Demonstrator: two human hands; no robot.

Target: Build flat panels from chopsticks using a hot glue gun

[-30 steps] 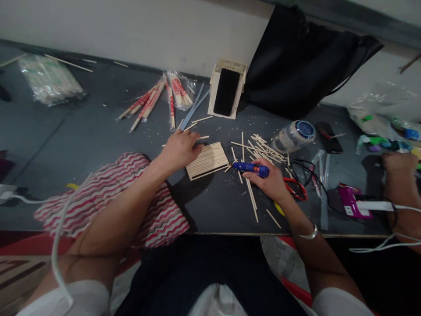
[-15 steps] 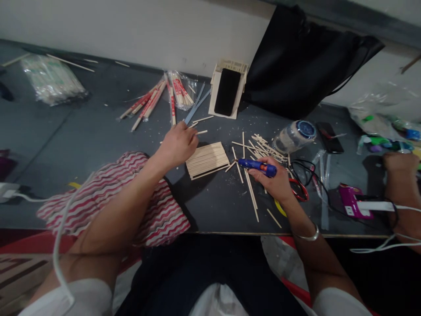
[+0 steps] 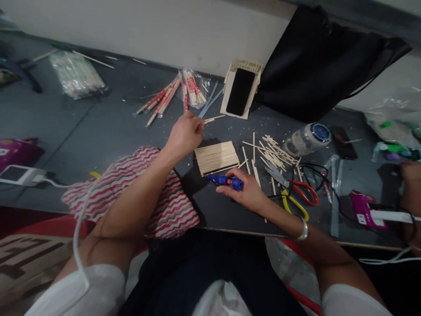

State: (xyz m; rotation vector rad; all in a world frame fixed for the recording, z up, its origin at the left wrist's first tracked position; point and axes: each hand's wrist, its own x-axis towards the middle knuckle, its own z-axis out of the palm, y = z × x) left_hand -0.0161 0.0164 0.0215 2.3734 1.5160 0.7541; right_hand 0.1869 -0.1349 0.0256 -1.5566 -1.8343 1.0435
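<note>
My right hand (image 3: pixel 251 191) is wrapped round a blue glue gun (image 3: pixel 226 181) with an orange trigger. The gun's nozzle sits at the near left corner of a flat panel of pale wooden sticks (image 3: pixel 217 157), on the table. Beyond the panel, my left hand (image 3: pixel 186 134) has its fingers pinched together by the ends of short loose sticks (image 3: pixel 214 118). What those fingers hold, if anything, is hidden. One stick on the panel's near edge pokes out past its right corner.
Loose sticks (image 3: pixel 272 149), pliers with red and yellow handles (image 3: pixel 301 199) and a plastic jar (image 3: pixel 307 139) lie to the right. A phone (image 3: pixel 241 92) leans at the back near wrapped chopsticks (image 3: pixel 166 98). A striped cloth (image 3: pixel 174 202) lies left. Another person's arm (image 3: pixel 411 184) shows far right.
My right hand has brought the glue gun leftward from the panel's right corner to its near left corner, uncovering the pliers. My left hand stays beyond the panel. The view has shifted left.
</note>
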